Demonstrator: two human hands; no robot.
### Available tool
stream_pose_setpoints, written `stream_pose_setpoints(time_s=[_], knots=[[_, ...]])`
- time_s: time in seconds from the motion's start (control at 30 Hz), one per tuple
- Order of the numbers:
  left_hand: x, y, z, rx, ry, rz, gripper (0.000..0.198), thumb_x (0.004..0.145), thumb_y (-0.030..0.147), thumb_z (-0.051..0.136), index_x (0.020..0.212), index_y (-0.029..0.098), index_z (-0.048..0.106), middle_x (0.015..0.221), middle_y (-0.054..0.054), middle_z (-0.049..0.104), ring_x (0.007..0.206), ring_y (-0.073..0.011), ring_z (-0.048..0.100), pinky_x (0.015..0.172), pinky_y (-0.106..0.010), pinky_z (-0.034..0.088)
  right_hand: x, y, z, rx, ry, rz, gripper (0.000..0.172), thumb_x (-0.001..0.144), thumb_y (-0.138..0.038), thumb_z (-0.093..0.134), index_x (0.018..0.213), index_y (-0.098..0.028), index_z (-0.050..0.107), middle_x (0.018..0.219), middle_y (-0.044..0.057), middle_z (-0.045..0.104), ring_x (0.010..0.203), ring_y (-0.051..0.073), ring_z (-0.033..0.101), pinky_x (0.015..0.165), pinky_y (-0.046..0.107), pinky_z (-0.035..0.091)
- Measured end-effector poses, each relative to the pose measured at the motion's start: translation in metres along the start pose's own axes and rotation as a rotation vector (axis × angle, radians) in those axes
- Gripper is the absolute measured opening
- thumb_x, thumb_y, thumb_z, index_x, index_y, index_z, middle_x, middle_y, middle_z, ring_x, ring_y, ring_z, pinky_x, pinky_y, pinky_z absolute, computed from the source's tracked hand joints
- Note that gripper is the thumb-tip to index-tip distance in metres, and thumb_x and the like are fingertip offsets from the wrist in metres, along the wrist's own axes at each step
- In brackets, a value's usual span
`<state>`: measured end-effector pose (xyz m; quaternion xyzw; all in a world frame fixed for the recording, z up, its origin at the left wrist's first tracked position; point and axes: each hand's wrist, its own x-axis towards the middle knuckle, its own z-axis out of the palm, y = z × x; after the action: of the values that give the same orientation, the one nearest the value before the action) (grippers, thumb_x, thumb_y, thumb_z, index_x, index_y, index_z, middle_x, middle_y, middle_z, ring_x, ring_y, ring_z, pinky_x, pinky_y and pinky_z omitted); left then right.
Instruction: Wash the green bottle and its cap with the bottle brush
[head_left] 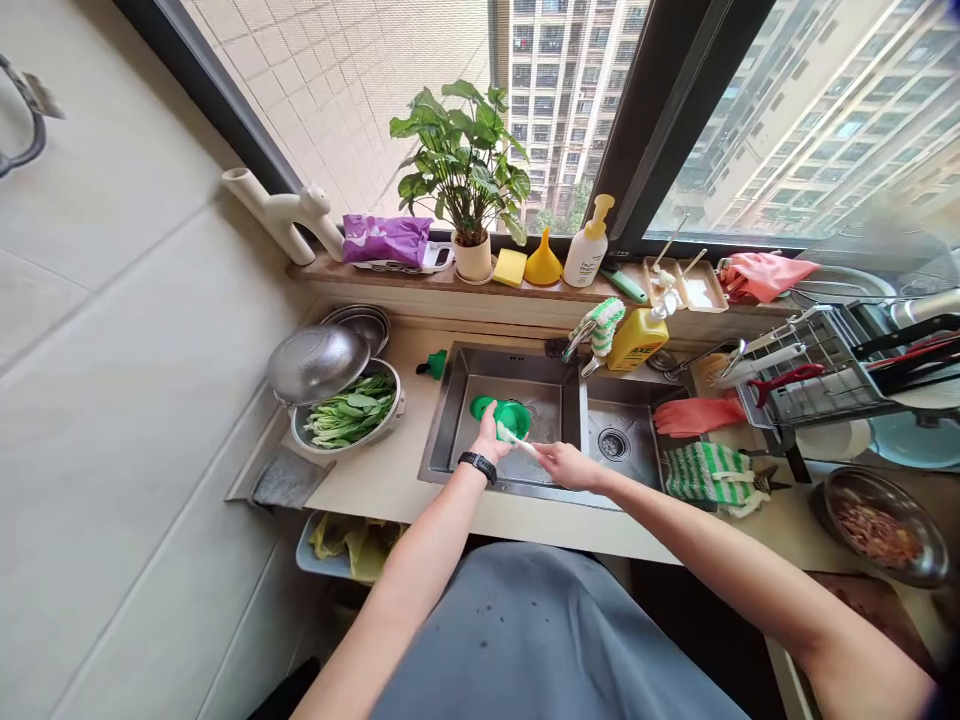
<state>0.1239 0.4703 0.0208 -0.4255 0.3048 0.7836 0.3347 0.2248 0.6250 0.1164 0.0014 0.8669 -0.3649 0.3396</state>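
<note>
Green plastic cup (513, 420) gripped by left hand (489, 438) over steel sink (442, 425); right hand (568, 466) pinching white brush (516, 438) against it.

The left hand (489, 437) stands upright, fingers curled — the right hand (568, 466) reaches across, close beside it, fingers apparently pinched.

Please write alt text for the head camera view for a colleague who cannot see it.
A person's left hand holds a green plastic object over a stainless steel double sink while the right hand presses a white brush against it. A metal bowl of leafy greens sits left of the sink.
</note>
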Motion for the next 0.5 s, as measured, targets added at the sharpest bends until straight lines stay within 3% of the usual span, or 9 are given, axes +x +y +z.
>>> stream_pose_setpoints(time_s=[0.1,0.2,0.27,0.33,0.43,0.5], knots=[[0.002,0.000,-0.006,0.012,-0.009,-0.007,0.033,0.085,0.050,0.062,0.095,0.019,0.063,0.086,-0.009,0.069,0.080,-0.0233,0.068,0.077,-0.043,0.057,-0.002,0.003,-0.009,-0.625,0.173,-0.014,0.047,0.097,-0.018,0.039,0.143,-0.022,0.047,0.096,0.015,0.066,0.080,0.023,0.067,0.071,0.031,0.049],[0.002,0.000,-0.008,0.035,-0.052,-0.008,0.030,0.083,0.047,0.066,0.093,0.019,0.065,0.083,-0.008,0.069,0.078,-0.0225,0.068,0.077,-0.042,0.057,-0.001,0.004,-0.006,-0.751,0.217,-0.002,0.055,0.095,-0.011,0.036,0.149,-0.022,0.040,0.104,0.020,0.066,0.087,0.027,0.069,0.073,0.035,0.049],[0.002,-0.001,-0.007,0.072,-0.049,-0.015,0.030,0.082,0.046,0.069,0.093,0.019,0.065,0.082,-0.007,0.069,0.075,-0.0216,0.068,0.077,-0.041,0.056,0.001,0.004,0.000,-0.563,0.164,-0.011,0.050,0.094,-0.015,0.043,0.144,-0.022,0.046,0.096,0.014,0.068,0.080,0.023,0.068,0.070,0.030,0.047],[0.002,-0.001,-0.007,0.098,-0.009,-0.001,0.031,0.080,0.046,0.072,0.093,0.019,0.064,0.081,-0.006,0.069,0.073,-0.0205,0.067,0.077,-0.040,0.056,0.003,0.002,0.006,-0.176,0.068,0.003,0.040,0.095,-0.024,0.047,0.135,-0.023,0.055,0.081,0.006,0.065,0.063,0.015,0.060,0.060,0.023,0.042],[0.003,0.001,-0.008,0.086,0.036,0.053,0.034,0.078,0.049,0.073,0.093,0.020,0.063,0.082,-0.005,0.069,0.073,-0.0204,0.067,0.077,-0.041,0.055,0.005,-0.002,0.011,0.542,-0.119,0.117,0.038,0.099,-0.034,0.040,0.131,-0.021,0.057,0.065,-0.004,0.050,0.042,0.005,0.034,0.043,0.016,0.026],[0.003,0.004,-0.010,0.065,0.033,0.075,0.035,0.077,0.051,0.072,0.093,0.021,0.063,0.083,-0.004,0.069,0.075,-0.0213,0.067,0.077,-0.042,0.056,0.005,-0.003,0.011,0.855,-0.199,0.194,0.042,0.098,-0.035,0.039,0.136,-0.022,0.051,0.062,-0.007,0.042,0.039,0.004,0.022,0.039,0.015,0.015]])
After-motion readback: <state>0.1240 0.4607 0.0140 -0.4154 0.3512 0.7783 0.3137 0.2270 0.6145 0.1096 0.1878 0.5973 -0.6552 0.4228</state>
